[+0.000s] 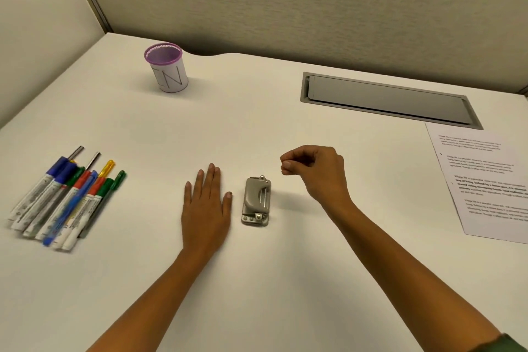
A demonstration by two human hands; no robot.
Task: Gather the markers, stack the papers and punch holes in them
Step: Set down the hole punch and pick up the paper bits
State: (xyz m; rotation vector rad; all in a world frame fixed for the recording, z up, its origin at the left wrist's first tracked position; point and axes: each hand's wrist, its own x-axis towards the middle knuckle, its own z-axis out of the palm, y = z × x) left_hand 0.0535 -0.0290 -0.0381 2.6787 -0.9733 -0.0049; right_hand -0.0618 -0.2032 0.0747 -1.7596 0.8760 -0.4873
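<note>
Several markers and pens [67, 198] with blue, green, red and yellow caps lie side by side at the left of the white desk. A small grey hole punch [256, 201] sits in the middle. My left hand [206, 208] rests flat on the desk just left of the punch, fingers apart, holding nothing. My right hand [315, 170] hovers up and to the right of the punch, fingers curled in with nothing visible in them. Printed papers [485, 183] lie at the right edge, partly cut off by the frame.
A purple-rimmed mesh pen cup [167, 67] with a white paper label stands at the back left. A grey cable hatch [388, 98] is set into the desk [257, 123] at the back right. A beige partition wall runs behind the desk.
</note>
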